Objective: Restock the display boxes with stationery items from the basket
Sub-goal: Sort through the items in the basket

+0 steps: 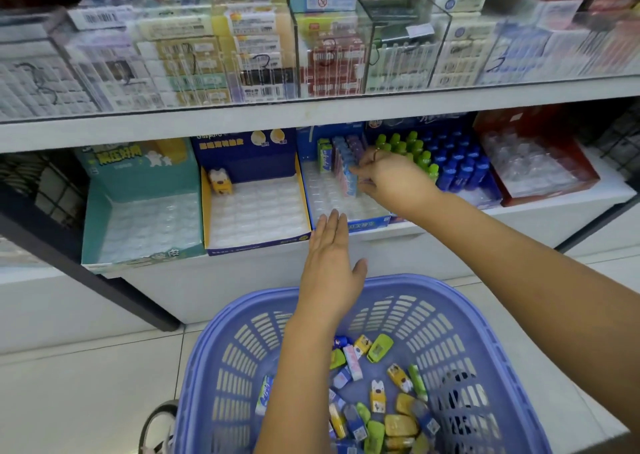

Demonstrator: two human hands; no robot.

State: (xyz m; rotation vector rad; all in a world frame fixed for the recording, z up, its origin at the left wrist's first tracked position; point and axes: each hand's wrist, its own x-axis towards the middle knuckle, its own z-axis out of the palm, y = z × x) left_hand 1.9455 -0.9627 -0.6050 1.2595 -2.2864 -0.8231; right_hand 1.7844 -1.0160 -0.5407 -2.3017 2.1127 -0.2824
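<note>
The right hand (pixel 391 176) reaches into the blue box (pixel 367 224) on the lower shelf (pixel 609 190). Its fingertips are curled and pinch a small pink-and-blue pack (pixel 350 180) at the front of a short upright row toward the box's back right. It seems to be seating the pack on end, so that the printed face shows and the row packs close. The left hand (pixel 330 263) hovers just before the box's front lip, palm down, fingers straight and together, thumb spread, holding nothing. It is probably poised to steady the box or to dip for more stock.

The box is glossy card lined with a clear dimpled plastic tray (pixel 329 197). Most of its pockets lie bare, so much restocking appears left. Below and in front of the box stands the basket (pixel 242 332), lilac slotted plastic, with loose packs (pixel 398 422) in yellow, green, blue and pink on its bottom. Left of the box, a yellow-edged box (pixel 256 245) holds one yellow piece (pixel 220 180).
</note>
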